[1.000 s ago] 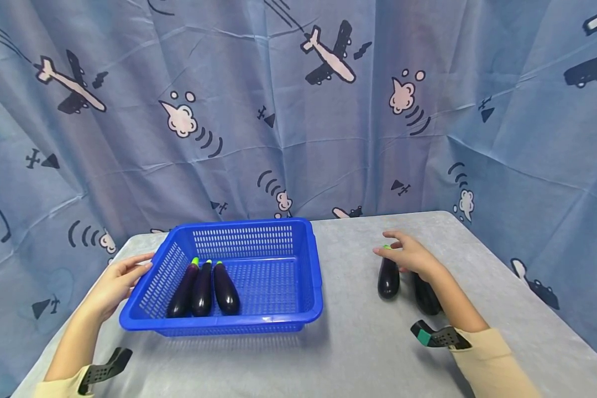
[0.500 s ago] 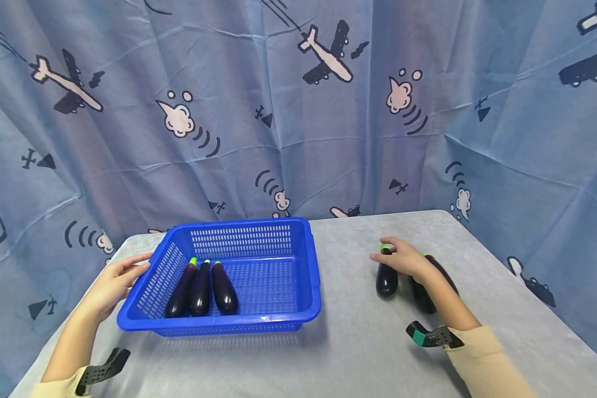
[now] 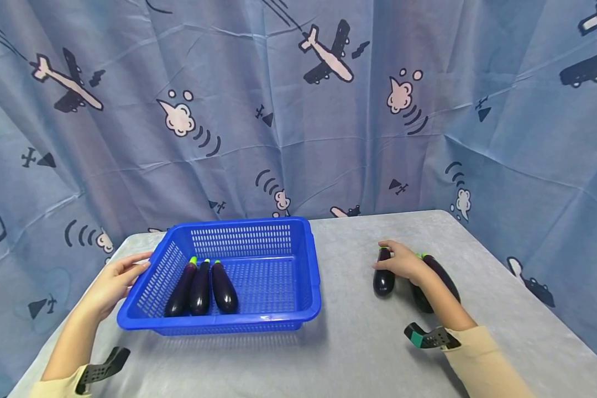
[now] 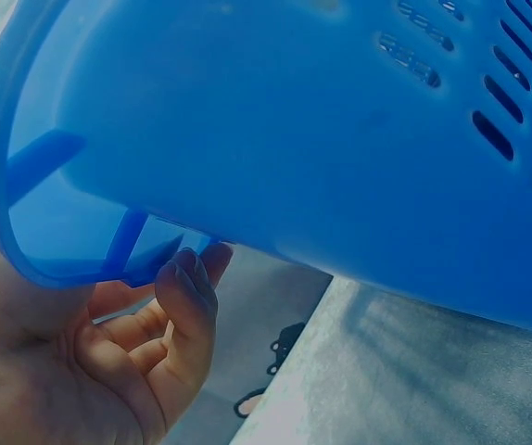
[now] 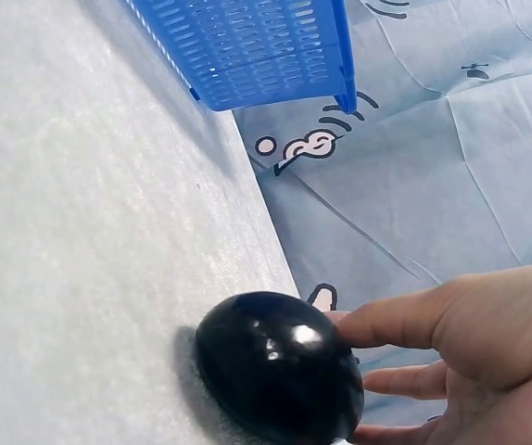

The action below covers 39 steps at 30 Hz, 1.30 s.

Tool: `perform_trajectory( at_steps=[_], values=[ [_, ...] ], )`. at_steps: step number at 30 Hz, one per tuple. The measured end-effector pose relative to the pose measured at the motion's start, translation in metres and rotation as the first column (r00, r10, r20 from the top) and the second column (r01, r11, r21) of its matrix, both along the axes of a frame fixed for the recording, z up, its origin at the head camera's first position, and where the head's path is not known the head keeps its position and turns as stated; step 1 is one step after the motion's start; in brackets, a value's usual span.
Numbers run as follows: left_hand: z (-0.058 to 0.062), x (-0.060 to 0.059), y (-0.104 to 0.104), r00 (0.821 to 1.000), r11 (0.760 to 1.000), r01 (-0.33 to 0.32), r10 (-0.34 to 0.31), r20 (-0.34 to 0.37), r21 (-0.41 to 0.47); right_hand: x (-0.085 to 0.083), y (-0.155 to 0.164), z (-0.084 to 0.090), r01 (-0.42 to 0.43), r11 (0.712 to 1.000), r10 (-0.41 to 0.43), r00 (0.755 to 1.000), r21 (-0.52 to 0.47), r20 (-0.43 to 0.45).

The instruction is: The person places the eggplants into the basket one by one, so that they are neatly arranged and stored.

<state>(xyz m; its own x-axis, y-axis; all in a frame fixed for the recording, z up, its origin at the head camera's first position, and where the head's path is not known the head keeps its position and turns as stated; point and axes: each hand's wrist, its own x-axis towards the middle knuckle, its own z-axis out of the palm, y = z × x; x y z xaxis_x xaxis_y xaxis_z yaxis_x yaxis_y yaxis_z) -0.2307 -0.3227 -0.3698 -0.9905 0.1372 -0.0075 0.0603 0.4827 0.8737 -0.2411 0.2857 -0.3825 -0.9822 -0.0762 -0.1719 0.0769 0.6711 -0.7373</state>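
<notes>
A blue plastic basket point(image 3: 239, 225) stands on the grey table and holds three dark purple eggplants point(image 3: 201, 287) side by side. My left hand point(image 3: 114, 282) grips the basket's left rim, its fingers point(image 4: 187, 297) curled under the rim of the basket point(image 4: 294, 139). To the right a loose eggplant point(image 3: 383, 282) lies on the table. My right hand point(image 3: 403, 262) lies over its stem end, thumb and fingers point(image 5: 405, 320) closing round the eggplant point(image 5: 280, 366). A second loose eggplant point(image 3: 440, 273) lies just right of it, partly behind my forearm.
The grey table point(image 3: 358, 342) is backed and flanked by a blue curtain point(image 3: 278, 110) printed with aeroplanes. Black camera mounts sit on the right wrist point(image 3: 425, 337) and the left wrist point(image 3: 101, 369). In the right wrist view the basket point(image 5: 247, 46) stands far off.
My right hand has come down and nearer, settling round the left loose eggplant, which shifted slightly. The left hand and basket have stayed put.
</notes>
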Motion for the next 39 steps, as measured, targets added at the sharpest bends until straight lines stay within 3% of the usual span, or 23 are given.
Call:
perform_trajectory(
  at_steps=[15, 39],
  values=[
    [0.001, 0.0, 0.001, 1.0, 1.0, 0.001, -0.001, 0.0, 0.004, -0.003, -0.002, -0.006, 0.068, 0.997, -0.07, 0.997, 0.042, 0.036],
    [0.0, 0.0, -0.001, 1.0, 1.0, 0.011, -0.011, -0.007, 0.012, 0.001, -0.001, 0.009, 0.055, 0.994, -0.049, 0.997, -0.094, 0.067]
  ],
)
